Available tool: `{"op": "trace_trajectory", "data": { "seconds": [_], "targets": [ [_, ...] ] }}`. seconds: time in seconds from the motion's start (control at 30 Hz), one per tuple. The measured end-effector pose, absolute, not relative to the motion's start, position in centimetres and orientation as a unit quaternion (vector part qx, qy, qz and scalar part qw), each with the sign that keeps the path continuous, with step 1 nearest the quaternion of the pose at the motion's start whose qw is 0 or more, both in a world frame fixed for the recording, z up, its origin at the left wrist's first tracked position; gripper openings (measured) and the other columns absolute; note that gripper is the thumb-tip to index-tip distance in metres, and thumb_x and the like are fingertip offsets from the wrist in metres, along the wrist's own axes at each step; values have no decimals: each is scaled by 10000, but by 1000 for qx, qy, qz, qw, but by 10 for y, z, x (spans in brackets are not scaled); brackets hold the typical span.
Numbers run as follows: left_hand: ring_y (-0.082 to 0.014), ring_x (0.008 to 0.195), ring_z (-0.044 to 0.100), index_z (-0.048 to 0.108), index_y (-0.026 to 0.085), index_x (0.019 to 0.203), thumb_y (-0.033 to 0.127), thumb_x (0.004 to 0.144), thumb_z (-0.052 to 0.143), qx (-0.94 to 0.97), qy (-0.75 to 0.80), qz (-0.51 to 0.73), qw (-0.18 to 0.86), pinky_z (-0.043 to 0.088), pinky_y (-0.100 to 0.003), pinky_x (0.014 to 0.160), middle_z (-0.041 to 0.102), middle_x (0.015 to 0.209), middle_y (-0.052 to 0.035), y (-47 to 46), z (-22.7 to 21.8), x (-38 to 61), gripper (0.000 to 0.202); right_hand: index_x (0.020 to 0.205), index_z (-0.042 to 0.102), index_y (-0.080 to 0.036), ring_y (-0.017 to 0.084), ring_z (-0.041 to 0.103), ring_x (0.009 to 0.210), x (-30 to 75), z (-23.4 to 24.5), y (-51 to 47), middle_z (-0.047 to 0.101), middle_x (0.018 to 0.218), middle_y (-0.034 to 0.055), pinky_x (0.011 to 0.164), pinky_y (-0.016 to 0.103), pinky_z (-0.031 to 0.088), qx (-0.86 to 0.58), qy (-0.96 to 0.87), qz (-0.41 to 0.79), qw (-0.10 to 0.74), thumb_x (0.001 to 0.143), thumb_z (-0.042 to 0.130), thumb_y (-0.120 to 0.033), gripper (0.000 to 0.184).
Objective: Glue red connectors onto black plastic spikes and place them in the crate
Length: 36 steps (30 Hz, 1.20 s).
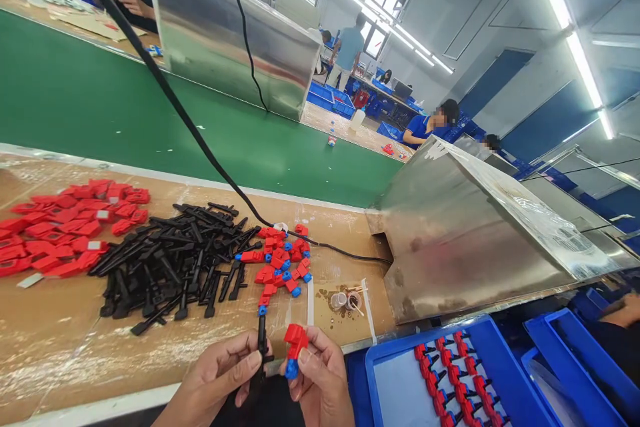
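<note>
Bench (340, 230), brown-topped, with these items upon it and about it.

Left hand (227, 368): bare, at the near edge, thumb and fingers pinching one slim black stick (262, 335), held roughly upright. Right hand (324, 373): bare, just beside the left, grasping one red toy part (297, 340) with a blue end that points down and near. Stick and toy part are close together, a small gap between them.

Heap of red pieces (65, 230), at the far left of the bench. Heap of black sticks (170, 257), right of the red heap and touching its edge. Cluster of red-and-blue parts (280, 263), right of the black heap, beyond the hands.

Small cups (339, 300), two, side by side, right of the cluster; a thin stick leans in one; damp-looking spots around them.

Black cable (175, 100), running from the far left down to the bench, then right into a notch in a metal box (465, 233).

Blue tray (371, 373), near right, holding three rows of red pieces with black sticks jutting out.

Green belt (75, 87), beyond the bench. Second metal box (230, 33), on its far side. Co-worker in a blue shirt (419, 128), seated far right.
</note>
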<state>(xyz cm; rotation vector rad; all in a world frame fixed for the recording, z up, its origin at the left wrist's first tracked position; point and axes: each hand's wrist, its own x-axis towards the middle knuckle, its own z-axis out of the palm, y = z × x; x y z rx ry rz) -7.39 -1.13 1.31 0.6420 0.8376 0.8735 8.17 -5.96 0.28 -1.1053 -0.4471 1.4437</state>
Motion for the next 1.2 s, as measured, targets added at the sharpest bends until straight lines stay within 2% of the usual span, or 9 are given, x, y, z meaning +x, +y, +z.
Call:
{"op": "trace_trajectory", "data": {
  "seconds": [0.1, 0.23, 0.33, 0.47, 0.53, 0.67, 0.8, 1.0, 1.2],
  "targets": [
    [-148, 544, 391, 777, 185, 649, 732, 503, 931, 290, 394, 404, 772, 361, -234, 431, 570, 594, -28, -11, 9, -76, 587, 1110, 737, -205, 83, 442, 440, 84, 2, -59, 656, 658, -19, 394, 172, 261, -452, -166, 627, 612, 657, 906, -332, 499],
    [-133, 556, 402, 770, 171, 678, 688, 518, 952, 263, 396, 384, 791, 367, -216, 463, 584, 619, -28, -12, -1, -78, 572, 780, 699, -210, 57, 312, 384, 87, -3, -61, 510, 476, -69, 392, 173, 252, -424, -148, 601, 661, 671, 863, -353, 243],
    [-130, 550, 418, 762, 165, 698, 628, 472, 1000, 216, 398, 388, 803, 370, -212, 454, 614, 620, -31, -12, -6, -78, 568, 820, 699, -211, 90, 431, 380, 87, -12, -69, 629, 567, -10, 361, 188, 271, -400, -157, 584, 688, 647, 882, -457, 352],
    [-116, 548, 448, 760, 171, 699, 569, 413, 1040, 164, 409, 376, 815, 385, -189, 461, 617, 612, -14, -10, -2, -79, 564, 961, 711, -225, 163, 648, 503, 85, -27, -78, 735, 721, 25, 469, 250, 478, -405, -218, 568, 683, 496, 1017, -416, 589],
    [-111, 554, 458, 776, 179, 710, 557, 409, 1046, 156, 404, 376, 819, 385, -180, 465, 624, 629, -12, -10, 2, -81, 554, 963, 710, -223, 178, 672, 528, 88, -32, -80, 738, 730, 34, 496, 277, 520, -439, -259, 548, 663, 577, 1009, -431, 531],
    [-128, 609, 490, 801, 190, 739, 549, 415, 1047, 151, 402, 388, 816, 419, -192, 508, 642, 679, -17, -10, 6, -84, 543, 1050, 751, -205, 121, 537, 434, 100, -29, -78, 634, 648, 3, 392, 225, 425, -495, -369, 504, 604, 812, 859, -527, 414],
    [-145, 642, 464, 777, 188, 676, 641, 393, 1014, 185, 413, 386, 804, 390, -197, 514, 609, 664, -20, -11, 8, -86, 585, 895, 830, -193, 106, 497, 580, 103, -10, -71, 566, 850, 43, 425, 212, 419, -533, -438, 449, 568, 797, 830, -635, 452],
    [-134, 561, 362, 784, 194, 703, 732, 638, 861, 333, 359, 356, 796, 342, -231, 468, 560, 666, -10, -10, 2, -88, 548, 894, 852, -165, 72, 410, 507, 83, 3, -64, 462, 681, -10, 371, 160, 321, -486, -399, 543, 557, 826, 771, -666, 512],
    [-133, 515, 415, 657, 185, 637, 815, 695, 747, 400, 364, 323, 777, 344, -234, 444, 497, 596, 16, -7, -26, -87, 639, 990, 855, -177, 73, 472, 543, 75, -3, -65, 511, 712, 8, 392, 130, 353, -477, -377, 569, 554, 856, 760, -634, 486]
  ]
}}
